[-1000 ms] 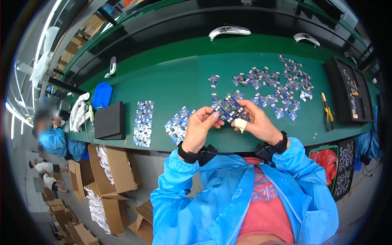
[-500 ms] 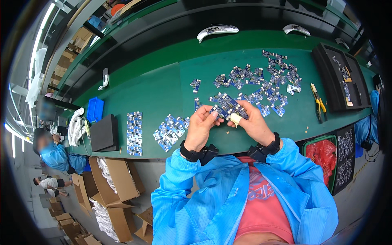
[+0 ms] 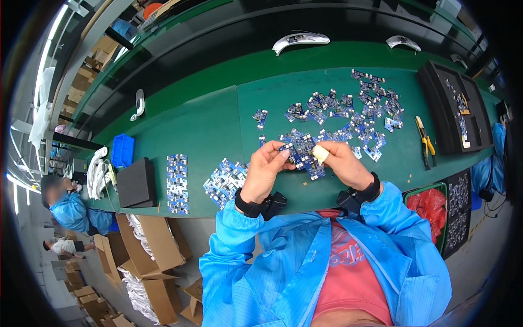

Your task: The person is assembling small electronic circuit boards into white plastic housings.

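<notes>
The held circuit boards sit between the person's two hands, raised above the green surface. The left hand, at their eight o'clock, pinches them by the near edge. The right hand, toward four o'clock, meets the opposite edge with a thumb in a pale yellow cover; whether it grips there cannot be told. Loose boards spread between one and two o'clock, an overlapping cluster lies between eight and nine, and yellow-handled pliers rest near three. Pale lettering runs across the red shirt, partly hidden by the blue jacket; markings on the boards are too small to read. Half a second ago the covered thumb lay across the boards' lower right; now their lower end shows clear, pointing to five o'clock.
</notes>
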A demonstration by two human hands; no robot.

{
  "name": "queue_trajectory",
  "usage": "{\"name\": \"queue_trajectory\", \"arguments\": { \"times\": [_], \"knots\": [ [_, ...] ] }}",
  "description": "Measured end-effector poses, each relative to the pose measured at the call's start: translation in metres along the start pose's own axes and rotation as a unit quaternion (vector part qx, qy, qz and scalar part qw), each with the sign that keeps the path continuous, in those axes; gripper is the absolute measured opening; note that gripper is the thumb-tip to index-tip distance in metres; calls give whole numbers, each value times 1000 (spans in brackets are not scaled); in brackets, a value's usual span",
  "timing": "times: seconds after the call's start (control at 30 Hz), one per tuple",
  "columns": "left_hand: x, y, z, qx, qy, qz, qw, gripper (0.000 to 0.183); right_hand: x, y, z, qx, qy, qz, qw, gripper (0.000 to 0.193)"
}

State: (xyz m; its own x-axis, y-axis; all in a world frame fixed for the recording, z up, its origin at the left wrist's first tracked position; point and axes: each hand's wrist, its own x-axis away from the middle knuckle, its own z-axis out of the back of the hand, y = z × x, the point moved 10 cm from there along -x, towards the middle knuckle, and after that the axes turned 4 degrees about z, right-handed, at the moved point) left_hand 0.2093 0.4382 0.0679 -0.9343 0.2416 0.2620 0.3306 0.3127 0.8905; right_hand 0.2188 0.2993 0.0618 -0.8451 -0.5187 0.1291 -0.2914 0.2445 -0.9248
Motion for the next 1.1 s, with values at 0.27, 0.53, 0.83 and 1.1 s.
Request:
{"name": "queue_trajectory", "arguments": {
  "times": [0.27,0.53,0.83,1.1],
  "knots": [
    [-11,-5,8,81,-25,16,996,17,-20,16,-6,-90,65,-36,993,26],
    [-21,59,112,-232,180,-59,954,26,-38,-16,27,95,92,58,989,19],
    [-3,83,56,-451,193,-156,857,27,-35,-21,19,69,100,88,989,13],
    [-8,-8,-11,0,-40,4,999,11,-27,-2,-5,-97,54,15,994,15]
  ]
}}
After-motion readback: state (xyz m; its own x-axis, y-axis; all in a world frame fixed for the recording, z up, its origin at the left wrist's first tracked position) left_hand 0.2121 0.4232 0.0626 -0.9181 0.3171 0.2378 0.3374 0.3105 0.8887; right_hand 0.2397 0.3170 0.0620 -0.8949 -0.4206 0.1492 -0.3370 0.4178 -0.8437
